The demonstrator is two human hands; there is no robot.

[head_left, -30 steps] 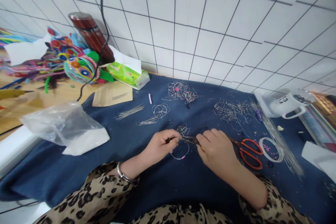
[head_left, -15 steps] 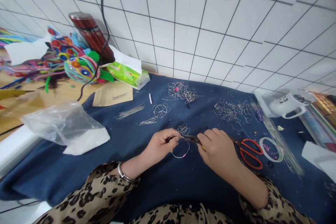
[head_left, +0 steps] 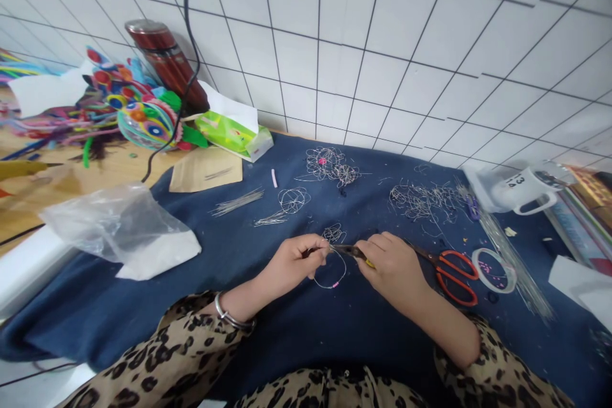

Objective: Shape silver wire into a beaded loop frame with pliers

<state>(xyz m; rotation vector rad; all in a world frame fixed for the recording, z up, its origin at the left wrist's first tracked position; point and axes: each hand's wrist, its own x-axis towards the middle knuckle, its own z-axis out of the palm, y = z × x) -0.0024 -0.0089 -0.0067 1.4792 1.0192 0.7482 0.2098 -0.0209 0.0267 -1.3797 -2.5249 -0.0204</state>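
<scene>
The left hand [head_left: 297, 262] has its fingers bent in, with the thumb and first finger pinching a thin wire loop [head_left: 345, 266] near its top. The right hand [head_left: 394, 268] has its fingers wrapped around the pliers [head_left: 351, 250], and the metal tip is right by the pinched spot. I can't tell if the tip bites the wire; it is too small to see.

To do this bit well, I think the left fingers should pinch tight so the wire can't spin. The pliers should make small, slow squeezes close to the pinch. A hard tug could spoil the round shape.

The loop hangs between the two hands, over the dark blue cloth [head_left: 287, 338]. I can't tell if its low side touches. It is skinny, shiny and nearly round. Some tiny pink beads [head_left: 335, 284] sit together low on it. A little wire tangle [head_left: 333, 233] lies just behind.
</scene>
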